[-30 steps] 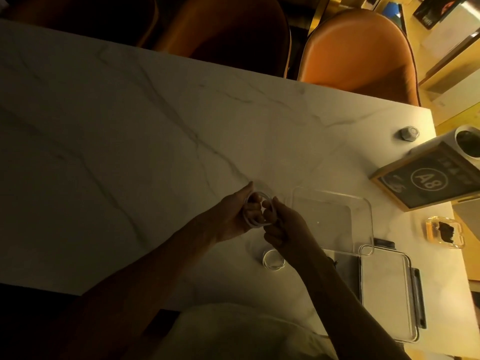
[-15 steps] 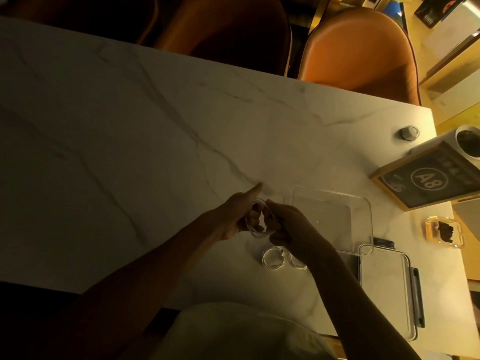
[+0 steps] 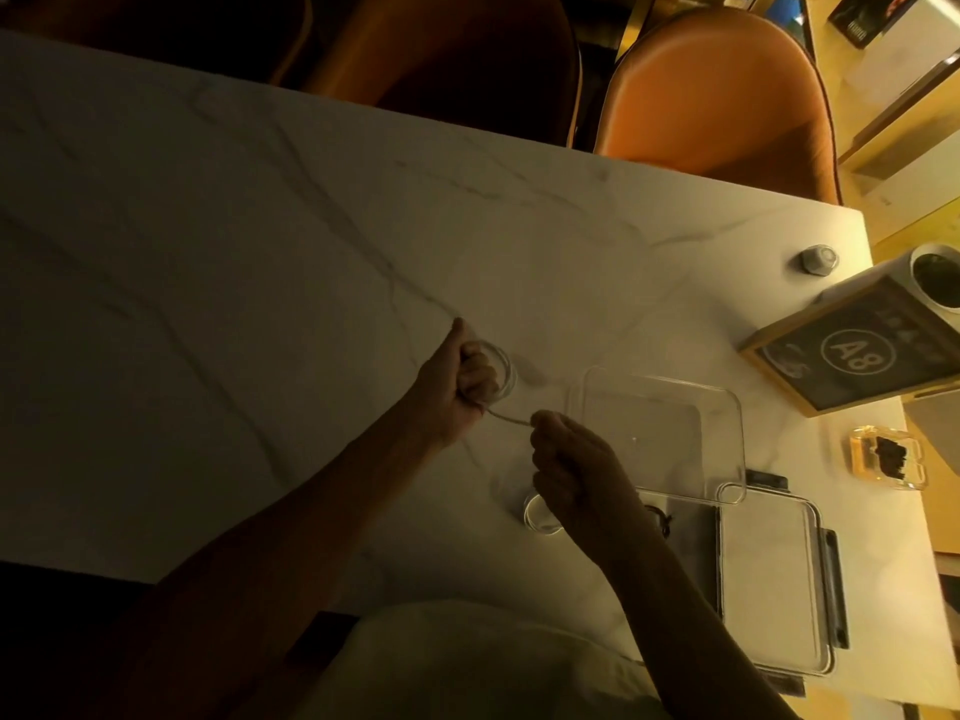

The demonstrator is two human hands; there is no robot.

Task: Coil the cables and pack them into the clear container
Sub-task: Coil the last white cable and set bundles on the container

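One coiled cable (image 3: 540, 514) lies on the table (image 3: 260, 304) nearest you, not packed. Your right hand (image 3: 576, 470) pinches the tail of the white cable (image 3: 501, 376); your left hand (image 3: 457, 387) clenches its coil. Beyond, the clear container (image 3: 660, 433) appears empty.
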